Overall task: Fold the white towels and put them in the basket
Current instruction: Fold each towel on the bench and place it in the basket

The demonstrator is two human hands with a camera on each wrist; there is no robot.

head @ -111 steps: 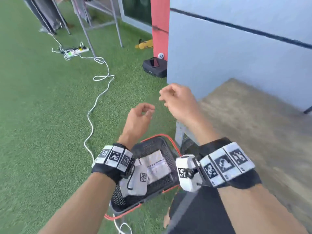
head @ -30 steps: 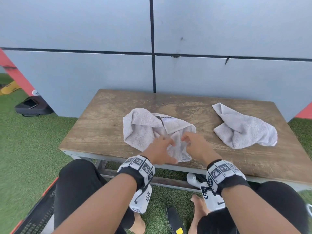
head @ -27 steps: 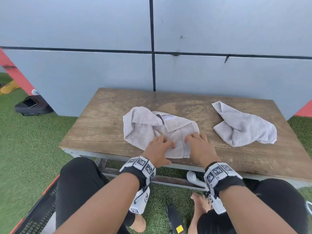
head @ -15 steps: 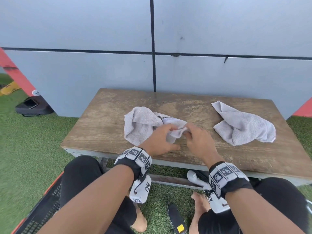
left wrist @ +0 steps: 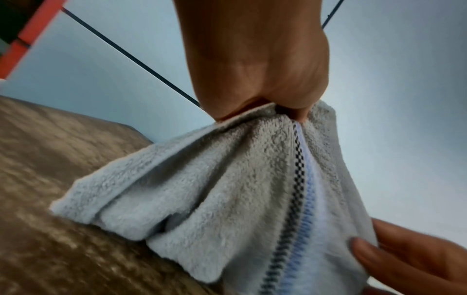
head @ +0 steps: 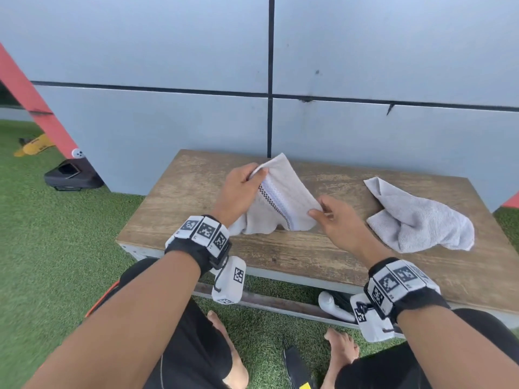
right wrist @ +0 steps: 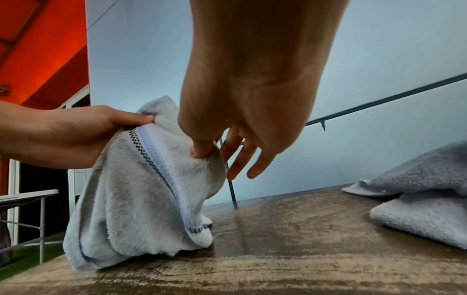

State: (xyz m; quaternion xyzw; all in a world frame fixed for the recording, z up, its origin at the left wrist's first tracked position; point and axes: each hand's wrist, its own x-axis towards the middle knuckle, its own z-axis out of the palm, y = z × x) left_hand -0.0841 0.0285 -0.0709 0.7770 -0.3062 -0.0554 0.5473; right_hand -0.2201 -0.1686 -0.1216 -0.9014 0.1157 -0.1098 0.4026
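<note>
Far left, on the grass: a yellow object [head: 33, 147] and a black case [head: 73, 175] lie at the foot of a red post [head: 31, 102], by the grey panelled wall [head: 168, 51].
Basket: only an orange-edged sliver [head: 101, 300] shows beside the person's left knee; I cannot tell what is in it.
Counter [head: 191, 192]: a worn wooden top standing against the wall, carrying both towels.
Left hand [head: 238, 192]: raised above the counter, thumb and fingers pinched on the upper corner of the striped towel.
Striped towel [head: 283, 203]: white terry with a checked black line and a pale blue band; lifted at the top, it hangs between both hands, its lower edge bunched and touching the counter near the front edge.
Right hand [head: 337, 220]: lower than the left, thumb and forefinger nipping the towel's right-hand edge, the other fingers spread loose behind it.
Second towel [head: 415, 220]: white, crumpled, lying flat on the counter's right part, apart from the hands.
Below the counter: bare feet on the grass and a black sandal [head: 297, 369].
</note>
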